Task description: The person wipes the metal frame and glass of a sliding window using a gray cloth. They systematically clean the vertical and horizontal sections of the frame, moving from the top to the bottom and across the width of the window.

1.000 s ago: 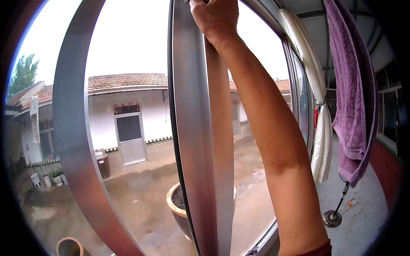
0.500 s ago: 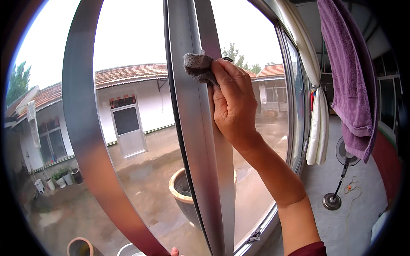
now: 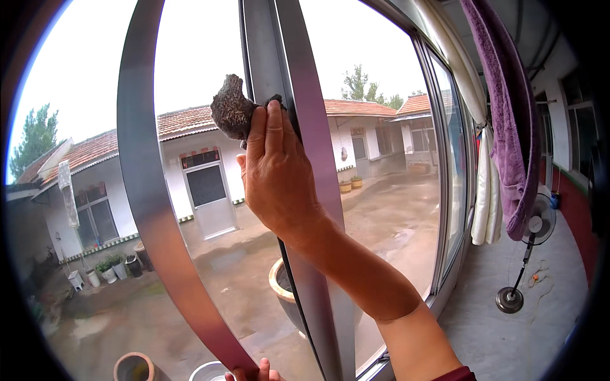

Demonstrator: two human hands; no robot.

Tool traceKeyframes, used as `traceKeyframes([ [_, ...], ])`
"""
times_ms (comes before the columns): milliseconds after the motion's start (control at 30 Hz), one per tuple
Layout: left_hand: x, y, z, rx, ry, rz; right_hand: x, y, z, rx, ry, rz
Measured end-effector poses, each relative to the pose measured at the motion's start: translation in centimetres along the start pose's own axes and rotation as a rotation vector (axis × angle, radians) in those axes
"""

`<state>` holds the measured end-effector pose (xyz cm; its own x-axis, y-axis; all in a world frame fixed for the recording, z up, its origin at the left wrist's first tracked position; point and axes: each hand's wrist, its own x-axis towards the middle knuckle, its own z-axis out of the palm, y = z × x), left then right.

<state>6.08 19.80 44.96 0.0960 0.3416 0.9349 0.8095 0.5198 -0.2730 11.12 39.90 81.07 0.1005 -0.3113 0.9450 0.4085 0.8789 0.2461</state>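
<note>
Both the central upright [image 3: 311,127] and the left upright [image 3: 136,159] could pinch fingers near their edges if either swings; the right hand [image 3: 279,171], fingers straight and together, presses the grey cloth [image 3: 232,111] on the central upright, any pinch hidden; the left hand [image 3: 264,373], only fingertips showing, is by the left upright's lower end, its grip impossible to tell. The cloth's bunch overhangs the edge and could slip free if pressure slackens.
</note>
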Motion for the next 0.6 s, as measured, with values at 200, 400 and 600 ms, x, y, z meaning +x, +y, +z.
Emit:
traceKeyframes([
  [200, -0.5, 0.2, 0.2, -0.042, -0.046, 0.0, -3.4, -1.1, -1.6, 0.015, -0.05, 0.05],
  [400, -0.4, -0.4, 0.3, -0.11, -0.041, 0.003, 1.1, -0.5, 1.7, -0.069, -0.03, 0.095],
  [600, 0.9, -1.1, -0.3, -0.395, 0.036, 0.069, 12.5, 3.3, 4.0, -0.015, -0.14, 0.233],
])
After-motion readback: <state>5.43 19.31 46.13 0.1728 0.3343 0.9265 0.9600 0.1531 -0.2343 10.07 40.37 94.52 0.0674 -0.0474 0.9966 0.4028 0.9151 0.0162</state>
